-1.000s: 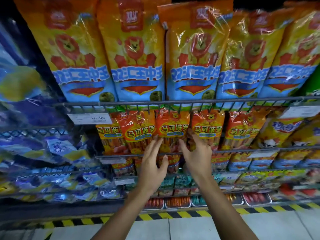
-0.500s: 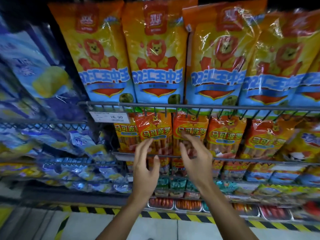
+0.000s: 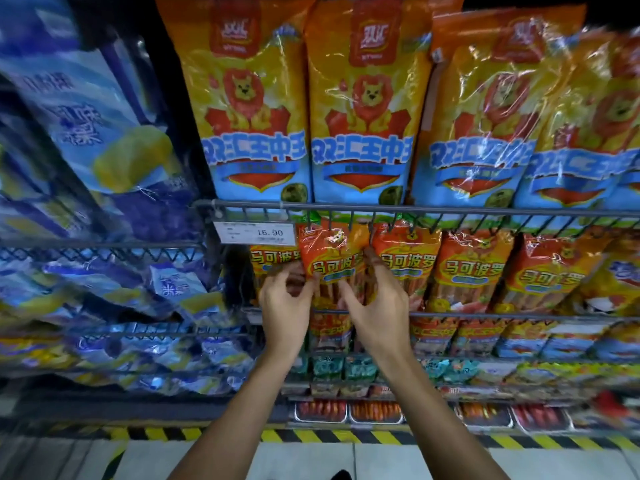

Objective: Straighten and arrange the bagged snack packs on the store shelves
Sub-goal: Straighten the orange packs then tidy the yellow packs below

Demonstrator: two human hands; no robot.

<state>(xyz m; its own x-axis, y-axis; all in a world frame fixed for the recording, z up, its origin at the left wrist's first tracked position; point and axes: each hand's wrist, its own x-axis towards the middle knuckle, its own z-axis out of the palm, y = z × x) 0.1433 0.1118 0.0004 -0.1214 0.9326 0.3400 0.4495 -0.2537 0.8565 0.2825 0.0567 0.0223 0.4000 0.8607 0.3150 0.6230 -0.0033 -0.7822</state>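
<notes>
Step in hand: squaring up one orange snack pack [image 3: 334,261] in the second row of the wire shelf [image 3: 415,212]. The pack stands near the left end of that row, just right of the price tag [image 3: 255,233], its top tucked behind the shelf's front rail. It overlaps the pack to its left and leans slightly off the vertical compared with the neighbouring packs [image 3: 474,268] farther right, which stand straighter.

Left hand [image 3: 285,306]: fingers curled, fingertips pinching the pack's left edge at mid-height. Right hand [image 3: 375,308]: fingers curled around the pack's right edge, thumb on the front face, fingertips reaching up beside the printed label. Both hands grip the same pack; neither holds anything else.

Next move, as judged: shift the pack sideways so that it clears the overlapped neighbour, then set it upright and flush with the row. The film is thin and glossy, so a light, even pull from both sides is advisable; an uneven pull may crease it or drag the adjacent pack out of line.

The large lion-printed bags [image 3: 360,109] on the shelf above hang in an even row.
</notes>
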